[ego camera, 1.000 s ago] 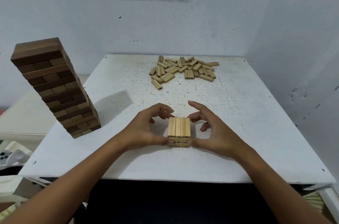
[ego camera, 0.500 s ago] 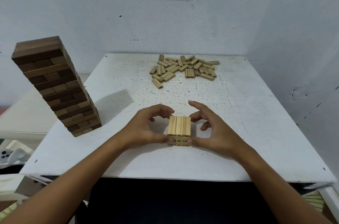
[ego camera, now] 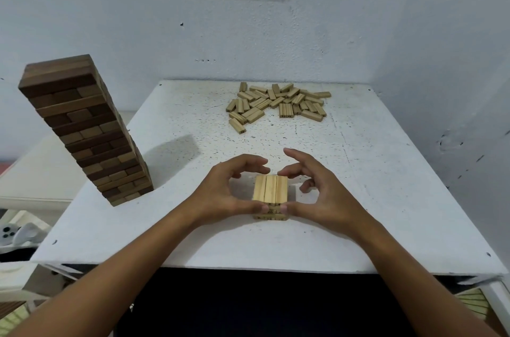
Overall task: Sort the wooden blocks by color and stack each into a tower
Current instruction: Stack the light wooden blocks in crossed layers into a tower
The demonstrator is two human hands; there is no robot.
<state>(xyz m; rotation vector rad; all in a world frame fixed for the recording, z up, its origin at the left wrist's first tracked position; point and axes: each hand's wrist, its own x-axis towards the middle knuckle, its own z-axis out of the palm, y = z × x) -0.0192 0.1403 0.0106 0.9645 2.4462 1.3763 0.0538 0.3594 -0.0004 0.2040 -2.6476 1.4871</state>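
Note:
A short light-wood tower, a few layers high, stands near the front middle of the white table. My left hand curls round its left side, thumb on the near face and fingertips over the far edge. My right hand does the same on the right side. A pile of several loose light blocks lies flat at the back of the table. A tall dark-brown tower stands at the table's left edge.
White walls close in behind and to the right of the table. To the left is a lower pale surface, and a white controller-like object lies beside the table's front left corner.
Both hands stay round the light tower; their fingertips have drawn closer together over its far edge. The view has shifted slightly. The blocks have not moved.

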